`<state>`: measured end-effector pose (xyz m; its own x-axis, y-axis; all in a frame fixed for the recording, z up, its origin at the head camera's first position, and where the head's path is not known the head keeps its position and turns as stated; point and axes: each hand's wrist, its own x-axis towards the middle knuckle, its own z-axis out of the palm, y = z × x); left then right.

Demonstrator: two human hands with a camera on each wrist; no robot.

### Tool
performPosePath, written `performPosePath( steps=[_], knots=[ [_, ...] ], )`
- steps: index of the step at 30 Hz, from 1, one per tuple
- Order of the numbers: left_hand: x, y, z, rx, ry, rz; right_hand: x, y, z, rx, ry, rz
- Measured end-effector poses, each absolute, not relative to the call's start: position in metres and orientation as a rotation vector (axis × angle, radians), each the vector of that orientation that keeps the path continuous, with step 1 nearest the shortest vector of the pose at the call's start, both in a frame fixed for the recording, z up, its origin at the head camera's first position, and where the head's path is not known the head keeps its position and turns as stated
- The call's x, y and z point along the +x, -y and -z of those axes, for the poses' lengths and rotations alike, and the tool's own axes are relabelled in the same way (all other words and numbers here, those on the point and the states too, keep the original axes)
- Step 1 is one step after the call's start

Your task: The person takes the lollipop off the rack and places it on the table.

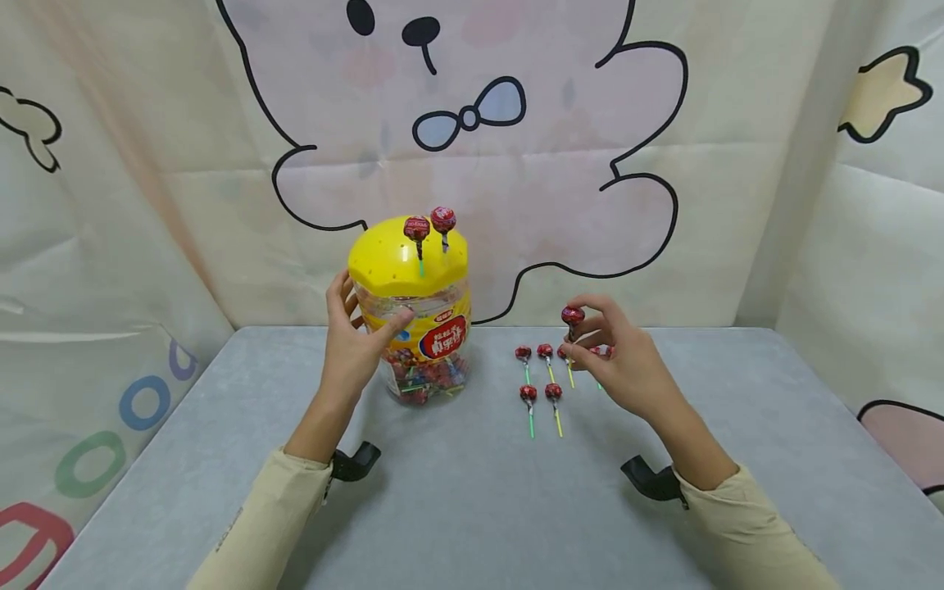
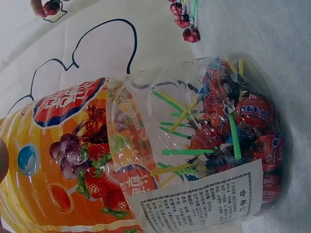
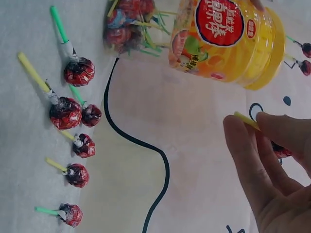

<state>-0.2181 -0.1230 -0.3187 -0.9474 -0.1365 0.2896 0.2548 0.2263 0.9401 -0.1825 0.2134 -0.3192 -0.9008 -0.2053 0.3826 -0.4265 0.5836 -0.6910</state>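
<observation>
A clear plastic jar (image 1: 446, 332) with a yellow lid (image 1: 391, 258) stands on the grey table, with wrapped lollipops (image 2: 214, 116) inside at its bottom. My left hand (image 1: 350, 348) holds the jar's left side, thumb across the front label. Two red-wrapped lollipops (image 1: 416, 229) stand upright in the lid, sticks down. To the right, my right hand (image 1: 623, 356) pinches another red lollipop (image 1: 573, 315) above the table. In the right wrist view, its yellow stick (image 3: 247, 120) shows between thumb and fingers, its head partly hidden behind them.
Several red lollipops with green or yellow sticks lie in two rows, one of them a front-row lollipop (image 1: 528, 395); my right hand partly covers the back row. The grey table (image 1: 479, 508) meets a cartoon-printed cloth backdrop (image 1: 546, 205) behind. A black wrist mount (image 1: 652, 479) sits at my right cuff.
</observation>
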Motion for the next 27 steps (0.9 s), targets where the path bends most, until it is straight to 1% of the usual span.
performPosePath(
  steps=[12, 27],
  knots=[
    [-0.218, 0.123, 0.317, -0.125, 2.2, 1.776, -0.19, -0.224, 0.327, 0.559, 2.819, -1.042],
    [-0.219, 0.124, 0.317, -0.131, 2.199, 1.781, -0.195, -0.238, 0.332, 0.647, 2.943, -1.012]
  ],
)
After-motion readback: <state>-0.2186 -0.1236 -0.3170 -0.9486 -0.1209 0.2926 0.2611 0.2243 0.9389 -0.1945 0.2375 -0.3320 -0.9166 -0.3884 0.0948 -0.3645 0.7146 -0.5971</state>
